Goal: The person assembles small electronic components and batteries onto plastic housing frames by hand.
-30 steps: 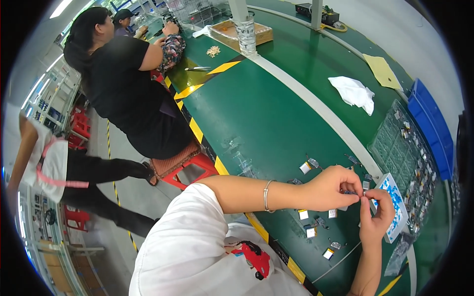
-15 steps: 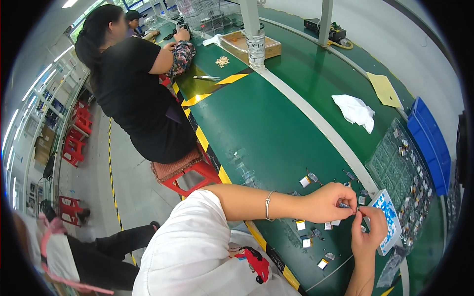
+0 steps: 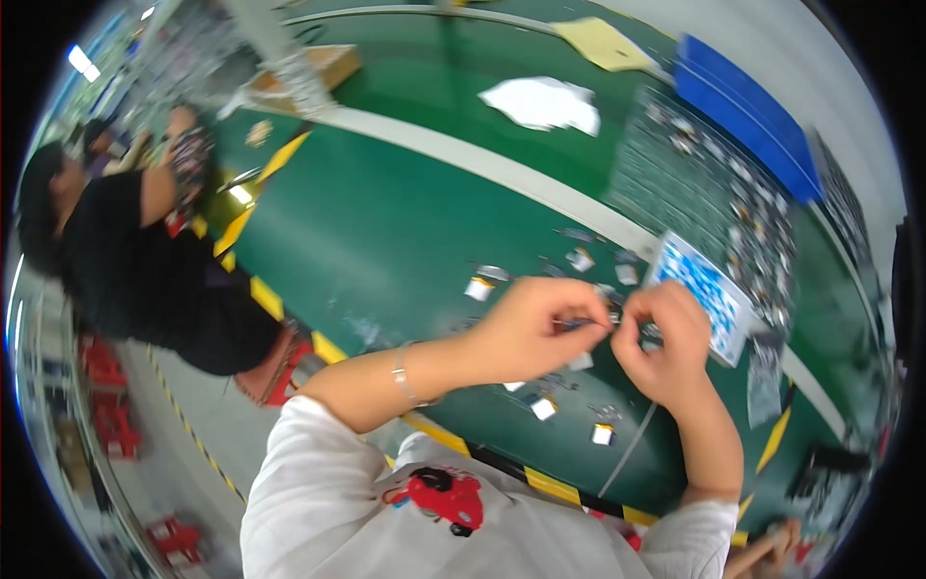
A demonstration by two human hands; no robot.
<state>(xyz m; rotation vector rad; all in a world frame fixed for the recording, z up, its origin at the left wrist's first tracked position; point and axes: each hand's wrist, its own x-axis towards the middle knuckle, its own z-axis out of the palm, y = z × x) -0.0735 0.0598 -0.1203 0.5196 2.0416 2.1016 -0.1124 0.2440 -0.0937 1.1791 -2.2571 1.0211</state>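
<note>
Above the green bench (image 3: 395, 241), my left hand (image 3: 540, 328) is closed in a pinch around a small dark part (image 3: 576, 323), its kind too small to tell. My right hand (image 3: 667, 338) is just to the right, thumb and forefinger pinched together close to the left fingertips; what they hold is hidden. Around and beneath my hands lie several small silver pouch battery cells with yellow-edged ends, such as one cell (image 3: 478, 289) to the left and another cell (image 3: 603, 434) nearer me. Beside my right hand stands a white box (image 3: 730, 351) with blue-and-white contents.
A clear tray (image 3: 632, 179) of small parts stands behind the box, with a blue bin (image 3: 748, 111) beyond. White cloth (image 3: 545, 103), a yellow sheet (image 3: 603, 43) and a plastic bag (image 3: 764, 384) lie around. A co-worker (image 3: 145, 261) sits left; another person's hand (image 3: 776, 545) shows lower right.
The view has swung to the right, so the bench and co-worker appear shifted left. My fingertips, touching or nearly so before, are now slightly apart, both hands still pinched.
</note>
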